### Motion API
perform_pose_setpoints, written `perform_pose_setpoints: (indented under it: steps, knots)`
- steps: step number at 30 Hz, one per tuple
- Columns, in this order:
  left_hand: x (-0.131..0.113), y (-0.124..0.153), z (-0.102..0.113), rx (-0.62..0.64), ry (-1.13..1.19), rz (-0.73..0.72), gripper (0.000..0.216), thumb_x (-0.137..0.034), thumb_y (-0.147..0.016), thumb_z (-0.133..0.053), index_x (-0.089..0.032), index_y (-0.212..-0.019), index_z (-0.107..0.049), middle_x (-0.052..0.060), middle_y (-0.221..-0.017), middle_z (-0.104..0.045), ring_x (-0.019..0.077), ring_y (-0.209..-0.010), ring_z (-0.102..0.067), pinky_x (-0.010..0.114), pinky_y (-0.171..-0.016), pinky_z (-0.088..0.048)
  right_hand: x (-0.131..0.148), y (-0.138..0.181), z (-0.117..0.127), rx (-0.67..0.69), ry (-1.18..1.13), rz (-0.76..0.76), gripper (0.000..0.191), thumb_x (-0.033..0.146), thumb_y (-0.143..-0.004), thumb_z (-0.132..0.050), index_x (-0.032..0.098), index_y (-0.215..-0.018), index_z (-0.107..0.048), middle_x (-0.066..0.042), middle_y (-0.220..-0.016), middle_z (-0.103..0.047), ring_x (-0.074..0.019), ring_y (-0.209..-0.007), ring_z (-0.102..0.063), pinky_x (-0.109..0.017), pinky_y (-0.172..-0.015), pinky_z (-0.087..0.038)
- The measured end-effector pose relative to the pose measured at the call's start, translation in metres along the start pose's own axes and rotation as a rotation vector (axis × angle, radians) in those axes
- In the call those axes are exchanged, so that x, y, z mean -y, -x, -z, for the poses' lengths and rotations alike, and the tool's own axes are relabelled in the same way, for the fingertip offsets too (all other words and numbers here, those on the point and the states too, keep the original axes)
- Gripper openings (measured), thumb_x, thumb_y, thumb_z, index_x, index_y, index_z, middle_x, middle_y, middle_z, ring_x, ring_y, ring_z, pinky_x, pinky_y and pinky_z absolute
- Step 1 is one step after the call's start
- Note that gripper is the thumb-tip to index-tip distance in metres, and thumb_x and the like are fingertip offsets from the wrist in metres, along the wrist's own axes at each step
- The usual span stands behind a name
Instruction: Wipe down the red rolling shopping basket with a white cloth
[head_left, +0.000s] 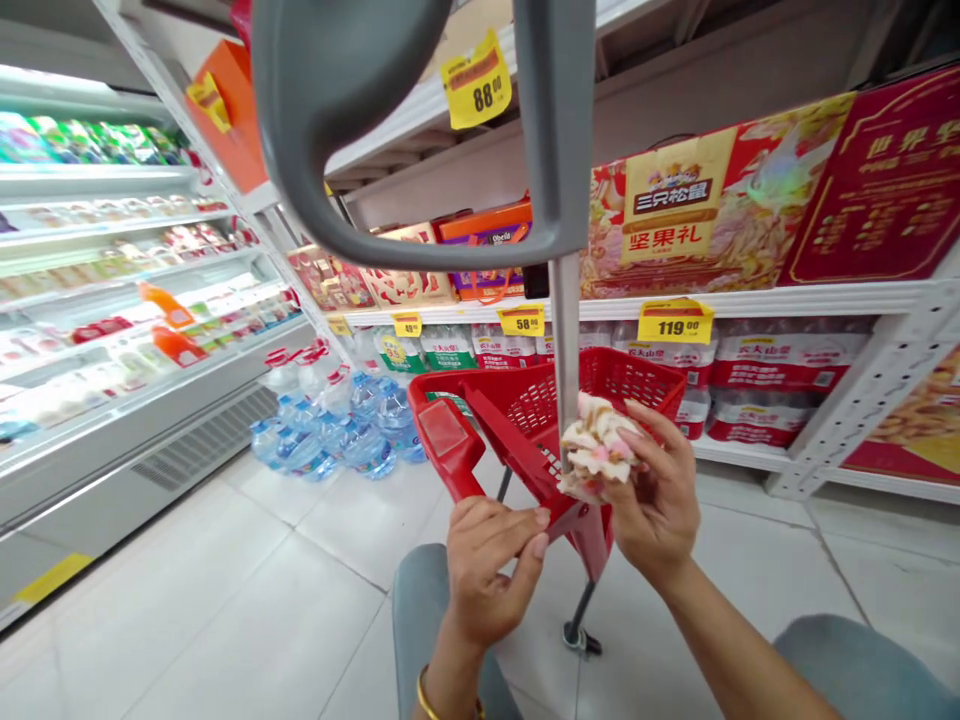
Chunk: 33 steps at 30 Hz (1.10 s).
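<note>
My right hand [660, 490] is closed around a crumpled cloth [598, 448] in white, pink and brown, pressing it against the metal pole [565, 340] of a red shopping basket trolley [540, 420]. My left hand [491, 565] is curled just below, its fingertips at the red frame where the pole meets the basket; whether it grips anything I cannot make out. The trolley's grey handle [330, 120] looms large at the top of the view. My knees in grey trousers show at the bottom.
A refrigerated display case [112, 300] runs along the left. Large water bottles [337, 430] stand on the floor behind the trolley. White shelves [750, 300] with red gift boxes, bottled-water packs and yellow price tags line the right. White tiled floor [225, 600] lies to the left.
</note>
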<state>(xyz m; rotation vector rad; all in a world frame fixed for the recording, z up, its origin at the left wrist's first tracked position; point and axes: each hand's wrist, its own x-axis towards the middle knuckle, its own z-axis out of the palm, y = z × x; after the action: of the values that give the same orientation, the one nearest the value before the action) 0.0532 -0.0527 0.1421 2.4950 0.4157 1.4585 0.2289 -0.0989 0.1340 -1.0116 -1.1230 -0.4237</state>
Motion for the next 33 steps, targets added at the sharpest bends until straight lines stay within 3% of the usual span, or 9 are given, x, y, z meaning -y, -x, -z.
perform_pose_setpoints:
  steps: [7, 11, 14, 23, 26, 28, 31, 33]
  knots:
    - [0.006, -0.004, 0.001, -0.009, -0.013, 0.044, 0.018, -0.018, -0.089, -0.055, -0.023, -0.087, -0.072, 0.001, -0.078, -0.077, 0.0139, -0.061, -0.062, 0.035, -0.067, -0.045, 0.017, -0.052, -0.022, -0.026, -0.061, 0.096, 0.04, 0.025, -0.092, -0.053, 0.036, -0.13, -0.051, -0.006, -0.148, -0.037, -0.0343, -0.131, -0.049, -0.06, -0.103, -0.046]
    - [0.011, -0.005, 0.005, 0.026, -0.022, 0.037, 0.018, -0.022, -0.09, -0.054, -0.023, -0.088, -0.072, 0.002, -0.076, -0.076, 0.0145, -0.063, -0.062, 0.036, -0.07, -0.047, 0.027, -0.073, -0.036, 0.085, 0.013, 0.168, 0.045, 0.028, -0.092, -0.054, 0.037, -0.136, -0.048, -0.004, -0.15, -0.04, -0.0321, -0.136, -0.043, -0.055, -0.108, -0.043]
    - [0.014, -0.007, 0.009, 0.044, -0.026, 0.017, 0.018, -0.021, -0.09, -0.054, -0.022, -0.089, -0.072, 0.002, -0.076, -0.076, 0.0148, -0.064, -0.062, 0.036, -0.071, -0.047, 0.031, -0.075, -0.045, 0.129, 0.048, 0.212, 0.047, 0.023, -0.092, -0.052, 0.035, -0.138, -0.048, -0.004, -0.149, -0.043, -0.0276, -0.136, -0.044, -0.048, -0.109, -0.044]
    - [0.022, -0.018, 0.018, 0.191, -0.127, -0.201, 0.022, -0.025, -0.091, -0.052, -0.017, -0.101, -0.07, 0.009, -0.089, -0.076, 0.0175, -0.074, -0.069, 0.033, -0.07, -0.055, 0.021, -0.052, -0.053, 0.0, 0.109, 0.166, 0.046, 0.02, -0.092, -0.052, 0.028, -0.136, -0.052, -0.009, -0.146, -0.048, -0.0226, -0.129, -0.053, -0.037, -0.103, -0.049]
    - [0.024, -0.038, 0.024, 0.037, -0.254, -0.329, 0.022, -0.02, -0.091, -0.051, -0.015, -0.102, -0.069, 0.01, -0.092, -0.076, 0.0199, -0.081, -0.071, 0.035, -0.076, -0.058, 0.016, -0.044, -0.055, -0.004, 0.129, 0.154, 0.046, 0.019, -0.091, -0.053, 0.028, -0.136, -0.052, -0.01, -0.144, -0.05, -0.0212, -0.128, -0.054, -0.038, -0.103, -0.048]
    - [0.024, -0.061, 0.031, -0.035, -0.298, -0.453, 0.027, -0.016, -0.091, -0.05, -0.015, -0.112, -0.066, 0.012, -0.105, -0.074, 0.0213, -0.098, -0.069, 0.038, -0.09, -0.056, 0.013, -0.038, -0.056, -0.005, 0.136, 0.149, 0.046, 0.019, -0.09, -0.053, 0.028, -0.136, -0.053, -0.01, -0.143, -0.051, -0.0208, -0.128, -0.053, -0.039, -0.105, -0.048]
    - [0.025, -0.1, 0.04, -0.015, -0.367, -0.626, 0.04, -0.015, -0.093, -0.048, -0.015, -0.132, -0.053, 0.012, -0.134, -0.06, 0.0239, -0.132, -0.048, 0.044, -0.109, -0.043, 0.009, -0.026, -0.057, 0.01, 0.128, 0.146, 0.048, 0.019, -0.09, -0.054, 0.028, -0.138, -0.05, -0.01, -0.145, -0.049, -0.0212, -0.131, -0.051, -0.041, -0.106, -0.046]
    - [0.026, -0.125, 0.044, 0.045, -0.402, -0.714, 0.043, -0.013, -0.095, -0.042, -0.019, -0.137, -0.047, 0.009, -0.142, -0.053, 0.0216, -0.14, -0.036, 0.046, -0.115, -0.037, 0.005, -0.013, -0.056, 0.021, 0.12, 0.133, 0.05, 0.018, -0.091, -0.054, 0.028, -0.139, -0.048, -0.011, -0.146, -0.047, -0.0219, -0.132, -0.049, -0.042, -0.106, -0.046]
